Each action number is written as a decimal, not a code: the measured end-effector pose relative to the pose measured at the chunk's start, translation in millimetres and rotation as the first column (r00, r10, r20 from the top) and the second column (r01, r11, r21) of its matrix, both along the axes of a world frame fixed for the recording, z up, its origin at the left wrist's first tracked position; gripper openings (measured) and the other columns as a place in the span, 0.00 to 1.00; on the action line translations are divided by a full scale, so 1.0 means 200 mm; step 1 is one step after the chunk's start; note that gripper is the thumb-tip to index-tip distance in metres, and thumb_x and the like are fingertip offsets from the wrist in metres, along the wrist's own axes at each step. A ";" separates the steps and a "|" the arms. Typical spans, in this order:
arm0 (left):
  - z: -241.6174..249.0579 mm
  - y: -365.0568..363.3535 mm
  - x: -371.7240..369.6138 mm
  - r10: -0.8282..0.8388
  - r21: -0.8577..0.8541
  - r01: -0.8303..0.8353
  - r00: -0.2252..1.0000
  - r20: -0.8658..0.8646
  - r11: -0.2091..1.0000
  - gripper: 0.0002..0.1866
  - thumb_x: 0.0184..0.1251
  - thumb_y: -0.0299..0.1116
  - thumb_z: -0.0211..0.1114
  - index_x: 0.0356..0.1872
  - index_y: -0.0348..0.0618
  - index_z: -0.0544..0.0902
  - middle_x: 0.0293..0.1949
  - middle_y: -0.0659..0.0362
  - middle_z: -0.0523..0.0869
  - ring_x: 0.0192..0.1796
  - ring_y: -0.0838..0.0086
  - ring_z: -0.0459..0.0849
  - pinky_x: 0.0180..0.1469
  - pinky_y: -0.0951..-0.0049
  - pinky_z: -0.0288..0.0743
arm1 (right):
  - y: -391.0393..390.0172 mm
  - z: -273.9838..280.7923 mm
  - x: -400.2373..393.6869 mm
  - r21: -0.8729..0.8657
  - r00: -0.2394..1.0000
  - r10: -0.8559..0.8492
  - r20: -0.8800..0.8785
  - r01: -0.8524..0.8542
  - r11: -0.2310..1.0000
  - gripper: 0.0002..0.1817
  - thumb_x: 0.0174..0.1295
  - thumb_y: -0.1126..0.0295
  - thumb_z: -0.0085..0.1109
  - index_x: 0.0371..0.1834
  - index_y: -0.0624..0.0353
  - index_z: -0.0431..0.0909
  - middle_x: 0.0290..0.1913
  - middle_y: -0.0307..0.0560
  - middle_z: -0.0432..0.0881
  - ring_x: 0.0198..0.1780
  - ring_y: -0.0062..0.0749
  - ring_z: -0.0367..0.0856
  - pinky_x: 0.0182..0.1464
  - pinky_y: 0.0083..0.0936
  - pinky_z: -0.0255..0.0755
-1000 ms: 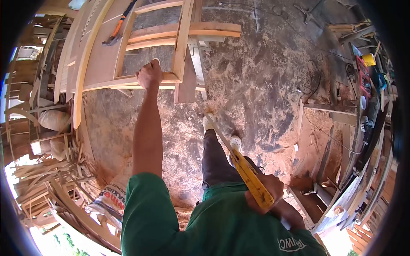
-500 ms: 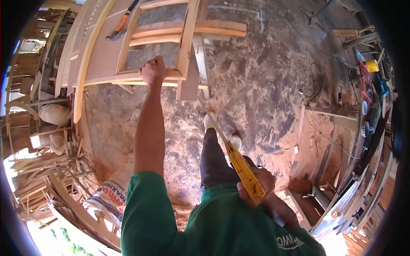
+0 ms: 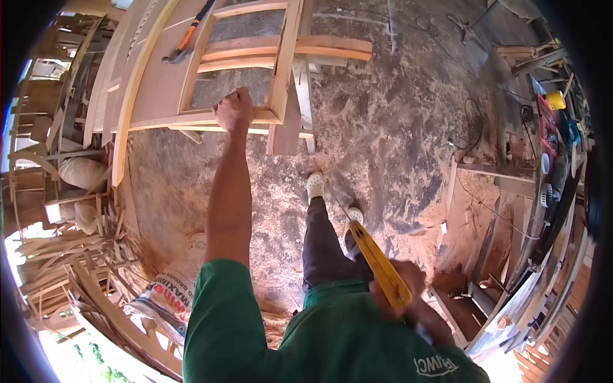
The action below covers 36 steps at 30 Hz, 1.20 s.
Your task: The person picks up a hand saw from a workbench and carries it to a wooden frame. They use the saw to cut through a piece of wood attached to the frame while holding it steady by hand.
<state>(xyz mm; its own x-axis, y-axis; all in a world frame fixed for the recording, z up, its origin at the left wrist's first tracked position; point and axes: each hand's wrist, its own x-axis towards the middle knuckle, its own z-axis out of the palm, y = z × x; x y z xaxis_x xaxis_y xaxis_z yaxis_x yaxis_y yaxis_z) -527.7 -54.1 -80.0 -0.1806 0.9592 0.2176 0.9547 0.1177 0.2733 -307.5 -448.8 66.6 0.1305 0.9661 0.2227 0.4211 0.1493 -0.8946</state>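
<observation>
The wooden frame (image 3: 211,70) lies flat on a trestle (image 3: 295,96), and the left hand (image 3: 234,108) closes its grip on the near rail — probably to steady it. The right hand (image 3: 399,287) holds a yellow-handled saw (image 3: 373,258) low by the hip, blade angled toward the floor (image 3: 396,127) and blurred. A hammer (image 3: 186,39) rests on the frame; the frame's far end is cut off.

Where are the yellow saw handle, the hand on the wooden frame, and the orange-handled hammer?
Yellow saw handle (image 3: 383,271), head view: middle of the grip.
Left hand (image 3: 234,108), head view: back of the fist on the frame rail.
Orange-handled hammer (image 3: 186,41), head view: orange shaft.
</observation>
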 end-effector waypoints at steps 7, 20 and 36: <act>0.02 0.04 0.02 -0.026 0.008 0.026 0.999 -0.039 1.000 0.26 0.62 0.45 0.41 0.26 0.40 0.87 0.30 0.45 0.85 0.35 0.54 0.84 0.59 0.65 0.65 | -0.03 0.03 -0.01 0.055 0.995 -0.010 -0.100 0.015 0.998 0.10 0.37 0.74 0.65 0.26 0.60 0.78 0.18 0.46 0.76 0.14 0.34 0.72 0.17 0.27 0.67; -0.03 0.03 0.01 -0.019 0.086 0.020 1.000 -0.012 0.996 0.26 0.61 0.46 0.43 0.24 0.39 0.86 0.27 0.45 0.85 0.33 0.54 0.85 0.58 0.66 0.67 | 0.08 -0.06 -0.07 -0.115 0.965 -0.012 -0.263 -0.019 0.993 0.03 0.48 0.77 0.61 0.24 0.63 0.76 0.19 0.48 0.74 0.19 0.38 0.76 0.22 0.32 0.67; 0.01 0.04 0.02 -0.033 0.088 0.030 0.999 0.030 0.996 0.25 0.61 0.42 0.44 0.17 0.38 0.84 0.23 0.45 0.84 0.27 0.55 0.84 0.54 0.65 0.69 | 0.17 0.14 -0.08 -0.041 0.991 -0.017 0.133 0.022 0.999 0.06 0.40 0.73 0.63 0.19 0.58 0.75 0.14 0.47 0.72 0.13 0.38 0.71 0.15 0.29 0.63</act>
